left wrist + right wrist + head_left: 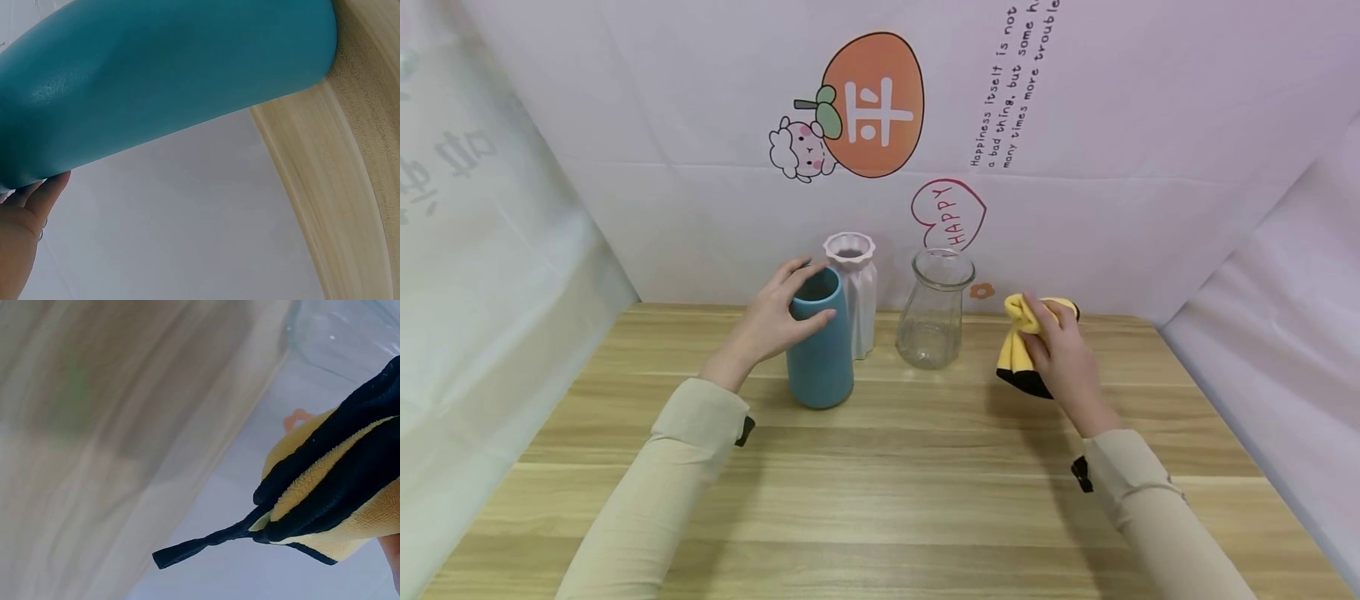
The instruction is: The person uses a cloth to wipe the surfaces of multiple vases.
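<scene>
My left hand (769,318) grips a blue vase (822,362) near its rim, thumb on the near side and fingers round the far side. In the left wrist view the vase (181,69) fills the upper part, with a few fingertips (51,190) against it. Bunched in my right hand (1067,360) is a yellow cloth (1017,354) with black edging, held above the table. The right wrist view shows this cloth (350,487) folded, a black loop hanging from it. The right fingers are mostly hidden there.
Close behind the blue vase stands a white ribbed vase (865,312). A clear glass vase (929,329) is between it and the cloth. The wooden table (880,500) ends at a printed white curtain (700,217), with more white curtain on both sides.
</scene>
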The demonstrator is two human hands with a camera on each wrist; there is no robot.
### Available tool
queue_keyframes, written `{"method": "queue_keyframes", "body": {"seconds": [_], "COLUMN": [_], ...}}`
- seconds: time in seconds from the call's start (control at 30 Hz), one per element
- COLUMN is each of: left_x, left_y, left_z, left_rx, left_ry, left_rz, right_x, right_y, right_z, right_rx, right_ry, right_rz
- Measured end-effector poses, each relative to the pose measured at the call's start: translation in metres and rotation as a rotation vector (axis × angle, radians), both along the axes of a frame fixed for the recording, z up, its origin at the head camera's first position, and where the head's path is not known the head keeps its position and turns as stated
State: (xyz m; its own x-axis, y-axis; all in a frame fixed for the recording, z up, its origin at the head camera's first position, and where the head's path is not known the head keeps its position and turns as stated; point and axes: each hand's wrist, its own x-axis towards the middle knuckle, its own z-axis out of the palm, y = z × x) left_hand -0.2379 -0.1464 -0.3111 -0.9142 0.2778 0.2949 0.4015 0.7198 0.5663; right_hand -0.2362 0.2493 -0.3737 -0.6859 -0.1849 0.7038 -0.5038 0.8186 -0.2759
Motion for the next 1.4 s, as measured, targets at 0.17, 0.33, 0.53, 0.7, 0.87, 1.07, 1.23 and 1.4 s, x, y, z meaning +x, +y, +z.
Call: {"method": "queue_keyframes", "body": {"seconds": [0.17, 0.33, 0.53, 0.7, 0.87, 1.07, 1.23, 1.4], "left_x": [0.000, 0.000, -0.001, -0.001, 0.000, 0.000, 0.000, 0.000], "left_y": [0.000, -0.001, -0.003, -0.001, 0.001, 0.005, 0.013, 0.025], "left_z": [0.000, 0.001, 0.002, 0.003, 0.003, 0.000, -0.003, -0.004], "left_rx": [-0.006, -0.027, -0.033, -0.037, -0.027, -0.032, -0.043, -0.046], "left_ry": [0.001, 0.005, 0.009, 0.036, 0.042, 0.082, 0.134, 0.166], "left_rz": [-0.001, -0.017, -0.036, -0.041, -0.041, -0.041, -0.076, -0.109], "right_x": [0.002, 0.005, 0.006, 0.006, 0.006, 0.012, 0.019, 0.024], "right_y": [-0.010, -0.019, -0.029, -0.036, -0.044, -0.058, -0.071, -0.082], "right_z": [0.008, 0.015, 0.022, 0.023, 0.025, 0.035, 0.043, 0.047], "right_rx": [-0.018, -0.010, 0.031, 0.057, 0.060, 0.056, 0.064, 0.063], "right_ry": [0.029, 0.054, 0.092, 0.097, 0.098, 0.114, 0.112, 0.101], "right_rz": [0.011, 0.045, 0.086, 0.118, 0.150, 0.169, 0.180, 0.208]}}
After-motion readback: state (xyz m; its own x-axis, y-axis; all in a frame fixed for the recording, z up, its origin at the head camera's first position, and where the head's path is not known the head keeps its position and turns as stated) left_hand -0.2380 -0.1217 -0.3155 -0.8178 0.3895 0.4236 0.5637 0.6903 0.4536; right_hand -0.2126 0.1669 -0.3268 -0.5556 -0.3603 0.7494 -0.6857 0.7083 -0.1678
